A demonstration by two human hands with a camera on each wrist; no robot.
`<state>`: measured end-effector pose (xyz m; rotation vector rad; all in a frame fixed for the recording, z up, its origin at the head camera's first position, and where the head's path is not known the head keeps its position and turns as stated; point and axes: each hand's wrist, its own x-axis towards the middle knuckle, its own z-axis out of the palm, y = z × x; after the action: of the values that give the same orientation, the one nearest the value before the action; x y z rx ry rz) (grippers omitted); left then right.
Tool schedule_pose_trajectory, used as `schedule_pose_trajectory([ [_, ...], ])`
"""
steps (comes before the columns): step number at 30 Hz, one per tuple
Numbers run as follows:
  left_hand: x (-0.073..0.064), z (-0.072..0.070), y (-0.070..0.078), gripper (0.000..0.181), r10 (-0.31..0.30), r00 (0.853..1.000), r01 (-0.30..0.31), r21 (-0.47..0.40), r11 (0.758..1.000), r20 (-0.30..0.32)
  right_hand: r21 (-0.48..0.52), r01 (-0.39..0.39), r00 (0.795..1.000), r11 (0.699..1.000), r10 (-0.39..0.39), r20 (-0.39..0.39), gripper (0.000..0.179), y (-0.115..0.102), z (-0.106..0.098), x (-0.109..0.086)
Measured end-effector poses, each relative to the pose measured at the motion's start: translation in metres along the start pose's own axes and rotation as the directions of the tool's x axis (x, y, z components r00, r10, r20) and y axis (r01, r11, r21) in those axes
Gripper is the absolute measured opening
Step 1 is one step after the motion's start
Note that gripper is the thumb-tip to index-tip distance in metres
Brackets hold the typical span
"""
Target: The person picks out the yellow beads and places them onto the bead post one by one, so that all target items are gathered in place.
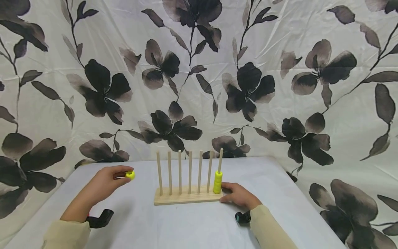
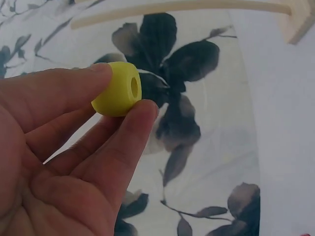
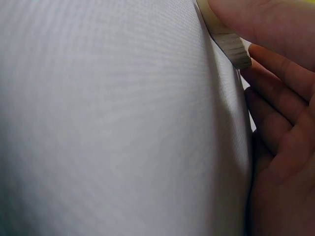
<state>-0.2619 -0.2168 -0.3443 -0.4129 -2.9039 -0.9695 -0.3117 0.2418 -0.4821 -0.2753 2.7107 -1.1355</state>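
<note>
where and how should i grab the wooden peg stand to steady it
Probably at the left end of its flat base, coming from the left, thumb on the front edge and fingers behind. No hand is at that end, while the right hand is at the other, beside the stacked yellow beads. The upright pegs are slim, so likely poorer handles.

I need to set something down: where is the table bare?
Free: the white table before the wooden rack, between the black wrist cameras, and between the left hand and the rack. Crowded: the rack's right end, with stacked yellow beads and the right hand.
</note>
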Motion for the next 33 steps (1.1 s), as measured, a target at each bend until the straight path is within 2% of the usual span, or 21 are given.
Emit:
schedule_pose_trajectory([
  [3,0.003,0.001,0.009,0.043,0.035,0.999,-0.035,-0.034,0.999,0.004,0.008,0.005,1.000,1.000,-0.005,-0.001,0.073,0.002,-0.001,-0.001],
  [13,0.012,-0.004,0.038,0.045,0.144,0.990,-0.144,-0.056,0.988,0.001,-0.004,0.005,1.000,1.000,-0.005,-0.006,0.074,0.001,0.001,-0.003],
  [22,0.021,-0.006,0.065,0.042,0.188,0.982,-0.189,-0.054,0.980,-0.023,-0.013,0.005,1.000,1.000,-0.005,-0.015,0.074,-0.001,-0.003,-0.001],
  [27,0.024,-0.005,0.077,0.041,0.213,0.976,-0.215,-0.080,0.973,-0.039,0.006,-0.013,1.000,1.000,0.013,-0.007,0.075,-0.001,-0.003,-0.001],
  [33,0.028,-0.001,0.091,0.039,0.264,0.963,-0.268,-0.104,0.958,-0.055,0.010,-0.014,1.000,1.000,0.014,-0.004,0.074,0.000,-0.001,-0.002],
])
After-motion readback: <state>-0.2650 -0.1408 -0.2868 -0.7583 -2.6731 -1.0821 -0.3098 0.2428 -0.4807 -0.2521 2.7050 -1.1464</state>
